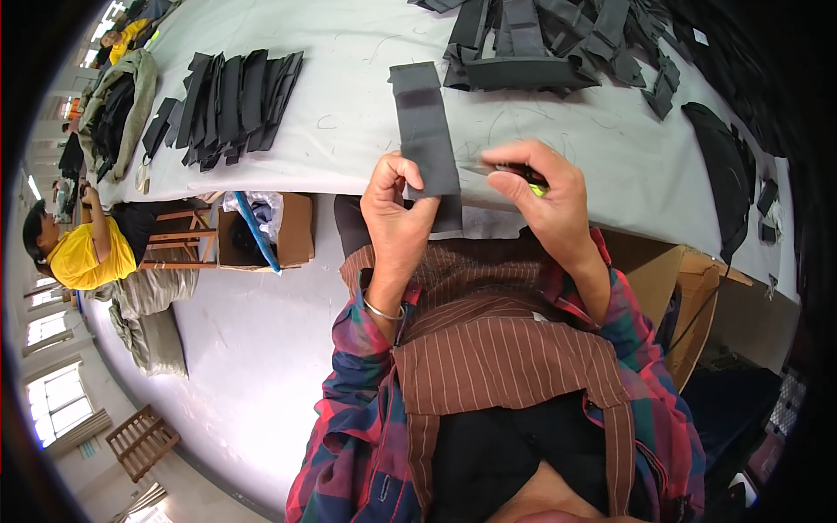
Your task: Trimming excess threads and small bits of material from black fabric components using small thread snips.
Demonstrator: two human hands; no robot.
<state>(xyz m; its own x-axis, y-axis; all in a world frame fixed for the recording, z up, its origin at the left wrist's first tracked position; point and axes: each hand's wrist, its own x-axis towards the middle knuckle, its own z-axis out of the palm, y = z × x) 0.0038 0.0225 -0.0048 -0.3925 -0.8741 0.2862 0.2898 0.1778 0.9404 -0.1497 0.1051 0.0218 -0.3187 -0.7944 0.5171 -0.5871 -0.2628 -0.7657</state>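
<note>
- Brown pinstriped apron (pixel 514 366) fills the near space, with plaid sleeves (pixel 349 427) on both sides.
- Pale cloth covers the worktable (pixel 349 131); its near edge runs behind the wrists, bent by the lens. Loose threads lie on it.
- Dark grey fabric strip (pixel 425 118) stands lengthwise away from the body, its lower end reaching past that edge, its far end just beside the larger pile.
- To its left a broad stretch of cloth gives side room; the tighter side is toward the right hand.
- Left hand (pixel 397 200), a bangle (pixel 384 312) at its wrist, pinches the strip near the lower end, thumb against curled fingers.
- Right hand (pixel 551 200) is closed round a small black-and-lime hand tool (pixel 532 177), index finger and thumb pointing left at the strip; the tip is blurred.
- Beyond, a row of black strips (pixel 231 109) lies left and a heaped pile of dark strips (pixel 532 74) right.
- Farther left, past an open carton (pixel 299 231), sits a person in a yellow top (pixel 83 257).
</note>
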